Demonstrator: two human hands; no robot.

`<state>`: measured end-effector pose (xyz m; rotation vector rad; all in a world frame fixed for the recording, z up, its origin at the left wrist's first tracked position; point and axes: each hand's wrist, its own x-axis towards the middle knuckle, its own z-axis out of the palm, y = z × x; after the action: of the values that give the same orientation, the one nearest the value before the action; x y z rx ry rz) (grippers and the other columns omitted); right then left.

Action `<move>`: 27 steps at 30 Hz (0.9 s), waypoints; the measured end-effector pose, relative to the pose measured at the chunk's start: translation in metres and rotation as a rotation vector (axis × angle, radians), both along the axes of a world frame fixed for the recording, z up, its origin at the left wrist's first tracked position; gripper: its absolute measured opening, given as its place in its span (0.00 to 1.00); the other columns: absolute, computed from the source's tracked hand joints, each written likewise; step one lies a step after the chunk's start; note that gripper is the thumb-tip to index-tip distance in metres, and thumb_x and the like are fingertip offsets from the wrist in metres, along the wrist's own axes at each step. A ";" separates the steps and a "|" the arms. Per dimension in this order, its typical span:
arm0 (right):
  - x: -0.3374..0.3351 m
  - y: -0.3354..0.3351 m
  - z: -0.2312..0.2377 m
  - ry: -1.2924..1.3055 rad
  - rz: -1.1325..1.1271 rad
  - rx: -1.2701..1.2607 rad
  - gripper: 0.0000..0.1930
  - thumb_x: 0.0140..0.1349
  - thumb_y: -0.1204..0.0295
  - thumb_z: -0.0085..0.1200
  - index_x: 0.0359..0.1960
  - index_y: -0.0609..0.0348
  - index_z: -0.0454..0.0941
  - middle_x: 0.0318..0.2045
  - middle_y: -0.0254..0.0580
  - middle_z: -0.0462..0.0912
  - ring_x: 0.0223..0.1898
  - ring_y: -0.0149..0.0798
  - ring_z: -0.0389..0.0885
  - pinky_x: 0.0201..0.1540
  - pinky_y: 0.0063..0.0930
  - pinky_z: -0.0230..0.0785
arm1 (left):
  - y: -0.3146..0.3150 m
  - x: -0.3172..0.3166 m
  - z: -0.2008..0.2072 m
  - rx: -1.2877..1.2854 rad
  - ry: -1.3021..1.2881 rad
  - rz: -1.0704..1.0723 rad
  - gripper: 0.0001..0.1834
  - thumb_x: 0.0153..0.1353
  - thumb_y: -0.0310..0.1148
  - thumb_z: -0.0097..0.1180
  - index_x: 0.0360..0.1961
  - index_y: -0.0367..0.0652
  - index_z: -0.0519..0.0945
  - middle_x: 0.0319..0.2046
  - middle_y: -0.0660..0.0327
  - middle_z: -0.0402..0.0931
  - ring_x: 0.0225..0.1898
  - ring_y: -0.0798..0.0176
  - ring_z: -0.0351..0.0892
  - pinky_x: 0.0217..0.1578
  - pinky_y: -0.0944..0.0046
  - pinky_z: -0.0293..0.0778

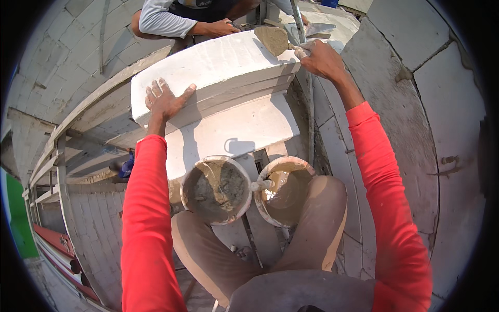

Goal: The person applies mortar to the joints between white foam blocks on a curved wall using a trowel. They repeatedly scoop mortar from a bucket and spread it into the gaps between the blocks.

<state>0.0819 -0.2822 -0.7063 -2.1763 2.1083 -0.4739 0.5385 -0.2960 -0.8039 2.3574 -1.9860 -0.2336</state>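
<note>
My left hand lies flat with fingers spread on the left end of a large white block. My right hand is closed round the handle of a trowel, whose blade is coated with grey-brown mortar. That blade is over the block's far right corner; whether it touches the block I cannot tell. Below the block is a pale, flat white surface with shadows across it. Between my knees and that surface stand a bucket of thick grey mortar and a bucket of wet, soupy mix.
A pale, rounded handle lies over the rim between the two buckets. Across the block crouches another person in a light sleeve, a hand near its far edge. Block walls rise on the right. Wooden framing edges a drop on the left.
</note>
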 end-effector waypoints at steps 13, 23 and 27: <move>0.035 -0.108 0.035 0.266 0.161 -0.027 0.21 0.56 0.60 0.56 0.37 0.73 0.84 0.36 0.67 0.88 0.40 0.63 0.89 0.44 0.52 0.81 | 0.001 0.000 -0.002 -0.031 0.022 -0.011 0.80 0.46 0.91 0.44 0.81 0.32 0.43 0.81 0.35 0.38 0.82 0.29 0.29 0.76 0.28 0.31; 0.038 -0.114 0.034 0.358 0.187 -0.011 0.19 0.55 0.64 0.56 0.37 0.73 0.81 0.37 0.68 0.87 0.41 0.65 0.88 0.46 0.52 0.81 | 0.000 -0.002 0.000 -0.006 0.006 0.009 0.80 0.46 0.92 0.44 0.81 0.32 0.44 0.81 0.36 0.38 0.82 0.29 0.29 0.76 0.29 0.30; 0.050 -0.098 0.046 0.311 0.195 -0.056 0.17 0.54 0.67 0.56 0.36 0.74 0.81 0.35 0.69 0.87 0.40 0.66 0.88 0.44 0.53 0.81 | 0.000 -0.001 -0.001 -0.018 0.005 -0.002 0.81 0.46 0.92 0.44 0.81 0.32 0.44 0.81 0.36 0.38 0.82 0.29 0.29 0.76 0.29 0.30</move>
<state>0.1314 -0.3802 -0.6607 -2.6008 2.0057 -0.1902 0.5379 -0.2958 -0.8053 2.3420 -1.9795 -0.2198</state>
